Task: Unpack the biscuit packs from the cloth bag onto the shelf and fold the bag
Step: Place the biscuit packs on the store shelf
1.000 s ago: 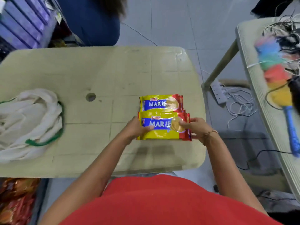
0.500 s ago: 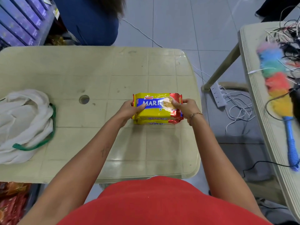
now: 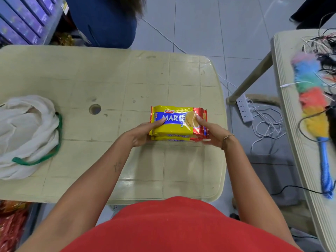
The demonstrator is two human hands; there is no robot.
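Observation:
Two yellow Marie biscuit packs (image 3: 174, 127) are stacked one on top of the other, right of the middle of the beige plastic table (image 3: 109, 79). My left hand (image 3: 143, 132) grips the stack's left end, thumb on top. At the red right end my right hand (image 3: 212, 132) grips it, thumb on the biscuit picture. The white cloth bag (image 3: 27, 135) with green handles lies crumpled at the table's left edge, away from both hands.
A shelf with purple boxes (image 3: 23, 17) stands at the far left. A person in blue (image 3: 103, 20) is behind the table. A second table (image 3: 291, 124) on the right carries a coloured duster (image 3: 314, 106) and cables. A power strip (image 3: 244, 110) and wires lie on the floor between.
The two packs lay side by side a second ago. The near pack now lies on top of the far one, and both hands hold the stack a little farther from me.

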